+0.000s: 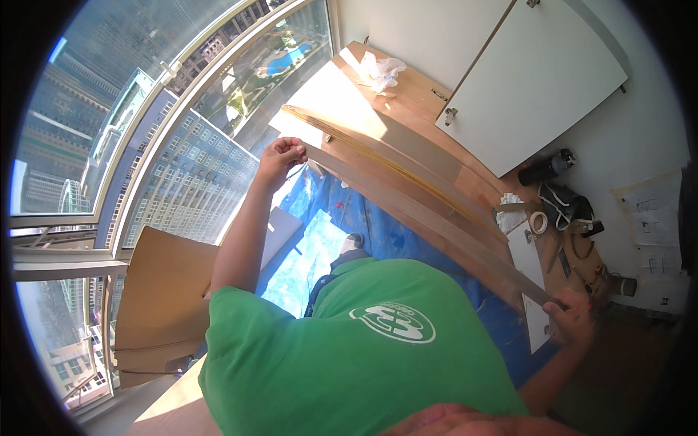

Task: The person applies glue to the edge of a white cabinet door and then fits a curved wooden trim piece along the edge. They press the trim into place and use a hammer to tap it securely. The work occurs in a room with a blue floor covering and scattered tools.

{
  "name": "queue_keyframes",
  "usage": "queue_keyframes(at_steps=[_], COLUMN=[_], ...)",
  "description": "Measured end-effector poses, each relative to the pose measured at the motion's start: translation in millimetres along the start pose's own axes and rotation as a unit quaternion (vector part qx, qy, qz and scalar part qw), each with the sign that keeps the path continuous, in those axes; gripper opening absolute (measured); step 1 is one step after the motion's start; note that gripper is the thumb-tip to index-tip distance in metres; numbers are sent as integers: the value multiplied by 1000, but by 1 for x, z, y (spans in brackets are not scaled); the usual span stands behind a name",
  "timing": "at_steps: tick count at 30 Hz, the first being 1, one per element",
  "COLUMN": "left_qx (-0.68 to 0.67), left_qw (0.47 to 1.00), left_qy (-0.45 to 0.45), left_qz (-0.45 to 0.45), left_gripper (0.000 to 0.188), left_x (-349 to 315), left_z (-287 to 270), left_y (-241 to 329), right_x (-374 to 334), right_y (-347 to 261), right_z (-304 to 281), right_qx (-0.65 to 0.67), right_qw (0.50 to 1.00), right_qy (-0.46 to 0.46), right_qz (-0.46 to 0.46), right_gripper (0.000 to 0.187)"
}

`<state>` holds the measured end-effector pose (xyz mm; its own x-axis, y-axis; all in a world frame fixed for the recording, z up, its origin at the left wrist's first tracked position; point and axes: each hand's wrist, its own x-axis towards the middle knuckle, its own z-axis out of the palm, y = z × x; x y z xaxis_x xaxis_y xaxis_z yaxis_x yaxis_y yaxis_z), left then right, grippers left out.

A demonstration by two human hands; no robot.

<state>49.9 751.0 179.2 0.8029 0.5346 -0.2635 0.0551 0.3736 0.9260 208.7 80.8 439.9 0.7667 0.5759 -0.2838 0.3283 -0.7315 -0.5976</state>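
Note:
A long, thin greyish-brown strip (425, 218) stretches between my two hands. At its far left end, my left hand (283, 156) pinches it between thumb and fingers, beside the window. My right hand (571, 316) grips the opposite end at the lower right, near the white panel piece. Just beyond the strip, a long narrow piece with yellowish edges (392, 166) lies along the wooden worktop (407, 112).
A white cabinet door panel (534, 80) leans on the wall. Near it are a black bottle (547, 167), a black bag (566, 207), a tape roll (538, 222) and hand tools. Crumpled plastic (382, 71) lies farther back. Blue sheeting (378, 211) covers the floor; cardboard (163, 291) stands left.

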Motion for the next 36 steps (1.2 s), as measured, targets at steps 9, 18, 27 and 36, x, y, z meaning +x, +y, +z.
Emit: queue_keyframes(at_steps=[9, 18, 27, 36], left_qx=[-64, 34, 97, 109], left_qw=[993, 995, 994, 994], left_qy=[85, 87, 53, 27], left_qz=[57, 15, 7, -15], left_gripper=[20, 10, 11, 11], left_x=[80, 127, 153, 151], left_z=[-68, -93, -100, -104], left_y=[21, 21, 37, 30], right_x=[41, 58, 64, 69], right_y=[-89, -114, -116, -127], right_z=[66, 88, 89, 89], right_qx=[45, 35, 41, 7], right_qw=[998, 996, 993, 992], right_qy=[18, 19, 79, 83], right_qz=[37, 80, 84, 95], right_gripper=[38, 32, 31, 35])
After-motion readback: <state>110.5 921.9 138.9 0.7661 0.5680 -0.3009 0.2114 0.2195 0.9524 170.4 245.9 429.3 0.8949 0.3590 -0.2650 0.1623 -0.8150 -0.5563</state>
